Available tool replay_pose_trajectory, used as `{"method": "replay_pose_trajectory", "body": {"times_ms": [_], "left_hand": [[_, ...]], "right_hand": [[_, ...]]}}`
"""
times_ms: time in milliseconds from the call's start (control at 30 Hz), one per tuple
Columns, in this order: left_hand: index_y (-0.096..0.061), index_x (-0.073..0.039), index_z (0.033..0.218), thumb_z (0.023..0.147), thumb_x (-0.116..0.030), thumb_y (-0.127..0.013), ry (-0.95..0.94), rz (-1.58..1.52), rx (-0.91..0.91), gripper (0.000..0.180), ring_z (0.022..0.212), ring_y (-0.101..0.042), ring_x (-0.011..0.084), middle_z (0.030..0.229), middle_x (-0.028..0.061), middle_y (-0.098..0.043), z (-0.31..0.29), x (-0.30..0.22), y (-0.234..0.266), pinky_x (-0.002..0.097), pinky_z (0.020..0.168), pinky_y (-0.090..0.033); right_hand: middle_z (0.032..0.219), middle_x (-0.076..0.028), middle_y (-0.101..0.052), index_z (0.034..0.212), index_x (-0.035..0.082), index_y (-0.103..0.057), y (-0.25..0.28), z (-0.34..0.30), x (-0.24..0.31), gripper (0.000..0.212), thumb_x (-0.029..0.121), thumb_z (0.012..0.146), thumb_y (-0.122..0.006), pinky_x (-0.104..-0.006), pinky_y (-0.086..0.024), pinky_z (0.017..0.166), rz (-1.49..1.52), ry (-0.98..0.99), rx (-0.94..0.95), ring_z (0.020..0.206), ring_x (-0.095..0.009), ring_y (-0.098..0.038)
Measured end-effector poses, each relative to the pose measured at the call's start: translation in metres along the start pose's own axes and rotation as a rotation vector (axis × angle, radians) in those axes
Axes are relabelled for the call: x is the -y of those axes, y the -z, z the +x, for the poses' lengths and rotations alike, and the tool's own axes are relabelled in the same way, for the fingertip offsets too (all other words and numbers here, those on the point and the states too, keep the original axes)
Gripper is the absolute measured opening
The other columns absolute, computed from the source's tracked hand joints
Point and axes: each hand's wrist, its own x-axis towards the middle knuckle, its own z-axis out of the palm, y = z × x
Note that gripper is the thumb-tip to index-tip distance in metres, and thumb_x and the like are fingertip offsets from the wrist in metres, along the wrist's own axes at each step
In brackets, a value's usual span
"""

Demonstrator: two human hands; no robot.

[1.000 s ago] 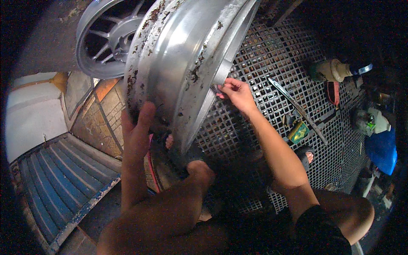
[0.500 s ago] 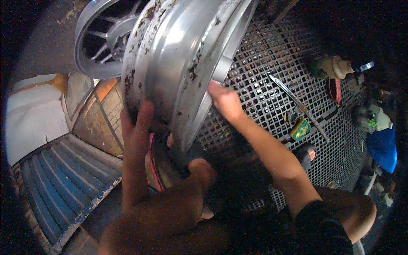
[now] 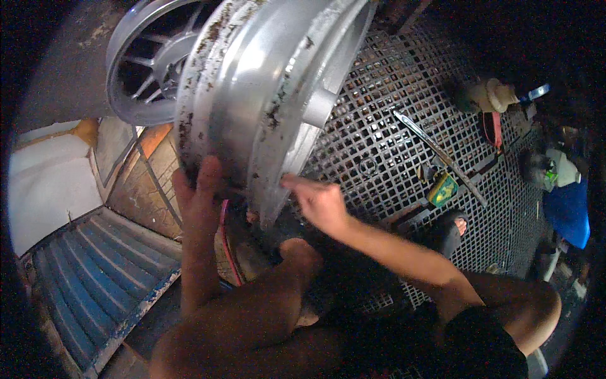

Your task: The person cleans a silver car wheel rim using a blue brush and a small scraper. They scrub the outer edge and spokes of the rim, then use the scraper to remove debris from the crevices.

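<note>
From my remote feed I count two hands (image 3: 201, 196) (image 3: 323, 205) around mid-frame, two metal wheels (image 3: 237, 88) (image 3: 115, 79) toward the upper left, one metal bar (image 3: 445, 159) and one blue sheet (image 3: 567, 216) at right.

Along the left part of the grating (image 3: 372, 126), the big wheel (image 3: 243, 95) stands like a wall, and a spoked wheel (image 3: 144, 61) beside it blocks the way further left. The person's left hand (image 3: 201, 196) takes up the wheel's near end on the barrel side, the right hand (image 3: 320, 201) the rim on the other, and the legs (image 3: 240, 316) crowd the grating's near edge. A bare lane of mesh runs between wheel and metal bar (image 3: 440, 155), roomy enough for a hand (the bar lies low, so an arm could cross above it). Obstacles toward the grating's right edge are a green-and-yellow pad (image 3: 443, 189), a sandalled foot (image 3: 461, 225) and a beige cylindrical object (image 3: 492, 96)
</note>
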Motion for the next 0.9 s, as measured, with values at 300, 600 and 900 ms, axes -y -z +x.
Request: {"method": "replay_pose_trajectory", "body": {"times_ms": [300,600,900], "left_hand": [[-0.054,-0.002,0.116,0.097,-0.029,-0.071,-0.066,-0.028,0.007,0.037,0.087,-0.062,0.0136,0.106,0.0061,-0.063,0.001,0.024,0.008,0.0296,0.07,-0.053],[-0.058,0.001,0.117,0.097,-0.036,-0.07,-0.274,0.332,-0.278,0.044,0.101,-0.061,0.0184,0.109,0.0105,-0.063,-0.014,0.019,-0.031,0.0346,0.082,-0.052],[-0.043,-0.004,0.137,0.095,-0.041,-0.068,-0.308,0.886,0.411,0.062,0.11,-0.06,0.0314,0.127,0.0158,-0.058,-0.017,0.189,0.05,0.044,0.096,-0.049]], "right_hand": [[0.121,-0.013,-0.072,0.116,0.006,-0.072,0.011,0.012,-0.043,0.038,-0.006,0.083,-0.058,-0.0367,-0.062,0.087,-0.107,0.319,0.009,0.103,-0.027,-0.073],[0.104,-0.013,-0.076,0.107,0.007,-0.078,0.049,-0.004,0.112,0.023,-0.002,0.09,-0.067,-0.0321,-0.06,0.084,0.391,-0.338,-0.097,0.094,-0.024,-0.076],[0.123,-0.015,-0.069,0.123,0.006,-0.066,0.043,0.038,-0.077,0.05,-0.01,0.077,-0.056,-0.0393,-0.056,0.097,-0.317,0.075,0.119,0.113,-0.03,-0.067]]}}
